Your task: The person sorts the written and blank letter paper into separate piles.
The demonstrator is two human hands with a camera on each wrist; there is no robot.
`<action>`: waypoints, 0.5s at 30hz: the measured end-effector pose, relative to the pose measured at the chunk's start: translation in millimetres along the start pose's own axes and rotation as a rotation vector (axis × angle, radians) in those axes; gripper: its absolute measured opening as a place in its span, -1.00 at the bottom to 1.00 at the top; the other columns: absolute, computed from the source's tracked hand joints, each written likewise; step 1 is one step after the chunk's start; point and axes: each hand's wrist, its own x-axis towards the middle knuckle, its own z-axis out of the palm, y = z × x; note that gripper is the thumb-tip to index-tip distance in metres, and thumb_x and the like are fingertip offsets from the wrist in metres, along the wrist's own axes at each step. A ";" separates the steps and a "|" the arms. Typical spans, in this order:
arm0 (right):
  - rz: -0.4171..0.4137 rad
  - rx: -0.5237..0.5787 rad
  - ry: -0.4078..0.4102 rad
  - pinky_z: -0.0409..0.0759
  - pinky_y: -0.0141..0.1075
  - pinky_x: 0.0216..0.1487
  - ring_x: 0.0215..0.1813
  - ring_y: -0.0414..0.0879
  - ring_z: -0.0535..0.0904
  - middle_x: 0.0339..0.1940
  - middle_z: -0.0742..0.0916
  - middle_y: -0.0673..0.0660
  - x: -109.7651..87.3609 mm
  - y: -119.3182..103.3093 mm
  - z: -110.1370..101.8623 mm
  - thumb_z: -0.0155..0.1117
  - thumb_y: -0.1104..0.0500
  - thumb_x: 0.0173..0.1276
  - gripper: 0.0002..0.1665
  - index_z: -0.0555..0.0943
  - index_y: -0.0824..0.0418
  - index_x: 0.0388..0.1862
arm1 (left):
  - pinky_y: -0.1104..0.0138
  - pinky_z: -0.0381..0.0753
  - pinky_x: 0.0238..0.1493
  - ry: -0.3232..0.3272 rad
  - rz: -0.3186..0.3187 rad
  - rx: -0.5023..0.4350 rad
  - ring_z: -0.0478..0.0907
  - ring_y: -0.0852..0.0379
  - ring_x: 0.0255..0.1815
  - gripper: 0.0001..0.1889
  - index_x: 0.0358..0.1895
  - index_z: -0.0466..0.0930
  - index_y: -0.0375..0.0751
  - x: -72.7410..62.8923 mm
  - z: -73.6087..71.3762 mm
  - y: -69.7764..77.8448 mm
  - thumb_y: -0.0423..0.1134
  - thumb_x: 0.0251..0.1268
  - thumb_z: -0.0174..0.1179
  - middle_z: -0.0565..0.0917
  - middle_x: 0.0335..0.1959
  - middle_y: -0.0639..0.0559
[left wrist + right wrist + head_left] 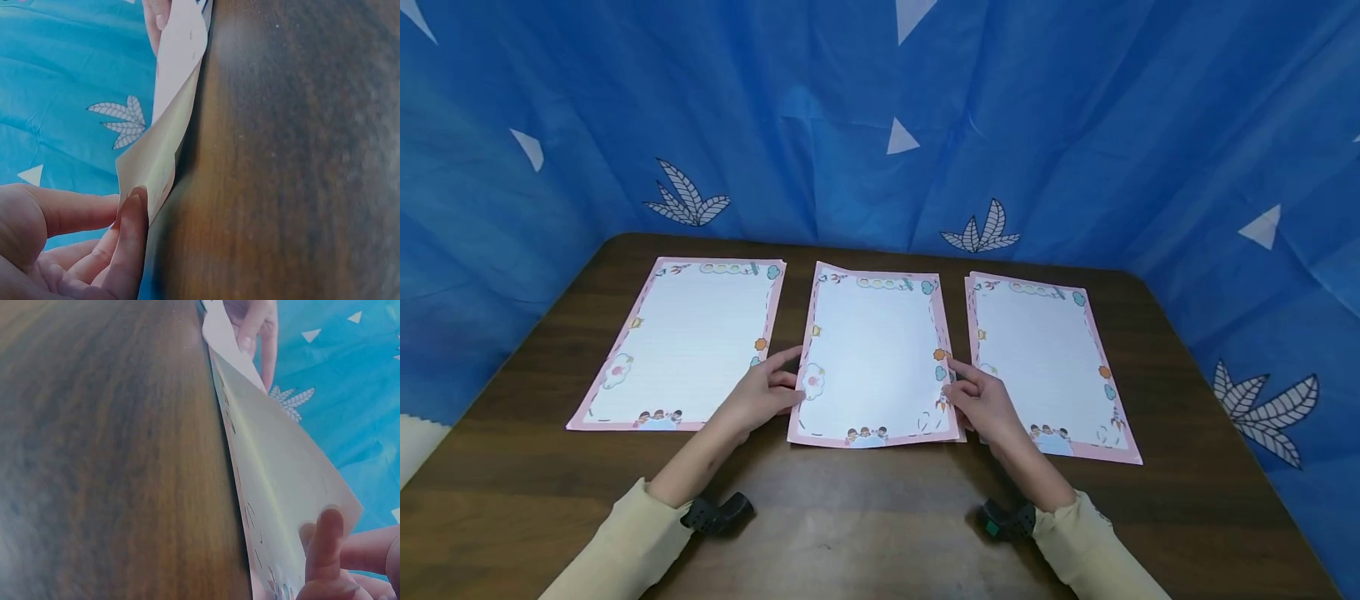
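A white paper sheet with a pink cartoon border is pinched by both hands at its two side edges. The left hand holds the left edge, its thumb on the front; in the left wrist view its fingers press the sheet's pale back. The right hand grips the right edge, and its fingers bear on the back in the right wrist view. The sheet bows and its near edge stands off the table. Under it shows the printed border of another sheet.
Similar bordered sheets lie on either side: left sheets and right sheets, the latter slightly fanned. The dark wooden table ends at a blue curtain behind and to the sides. Black wrist devices sit on both wrists.
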 end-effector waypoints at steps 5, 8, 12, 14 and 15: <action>0.005 0.032 0.020 0.23 -0.44 -0.70 -0.67 -0.16 0.33 -0.42 0.67 0.16 -1.3 -0.1 0.3 0.14 0.34 0.34 -0.44 0.35 0.27 0.33 | 0.20 0.60 -0.22 0.002 0.035 0.001 0.56 0.00 -0.29 -0.35 0.40 0.10 -0.35 -2.8 -3.2 3.0 -0.53 0.24 0.09 0.58 -0.24 -0.24; -0.007 0.030 0.036 0.21 -0.43 -0.70 -0.69 -0.16 0.30 -0.43 0.66 0.16 -1.5 -1.8 1.4 0.15 0.34 0.34 -0.44 0.37 0.22 0.33 | 0.22 0.59 -0.23 0.003 0.056 -0.003 0.56 0.01 -0.32 -0.35 0.40 0.09 -0.36 -5.1 -5.5 4.4 -0.52 0.25 0.09 0.59 -0.24 -0.24; -0.048 0.001 0.049 0.23 -0.42 -0.68 -0.68 -0.14 0.26 -0.47 0.64 0.15 -1.6 -6.6 5.1 0.15 0.34 0.33 -0.45 0.40 0.21 0.31 | 0.33 0.59 -0.35 0.027 0.058 -0.007 0.57 0.03 -0.34 -0.34 0.41 0.10 -0.32 -9.1 -10.3 4.0 -0.52 0.24 0.10 0.59 -0.25 -0.23; -0.064 0.003 0.050 0.26 -0.41 -0.66 -0.64 -0.12 0.30 -0.48 0.63 0.16 -1.5 -9.9 8.1 0.16 0.35 0.32 -0.46 0.41 0.21 0.30 | 0.37 0.58 -0.37 0.042 0.061 -0.006 0.58 0.05 -0.34 -0.33 0.42 0.10 -0.31 -11.4 -13.7 3.5 -0.52 0.24 0.11 0.59 -0.24 -0.24; -0.069 0.006 0.050 0.27 -0.41 -0.65 -0.63 -0.11 0.32 -0.48 0.63 0.16 -1.3 -11.4 9.7 0.16 0.35 0.32 -0.46 0.42 0.20 0.29 | 0.38 0.57 -0.37 0.051 0.058 -0.005 0.58 0.06 -0.36 -0.33 0.42 0.10 -0.30 -12.5 -16.0 3.1 -0.52 0.24 0.10 0.59 -0.24 -0.24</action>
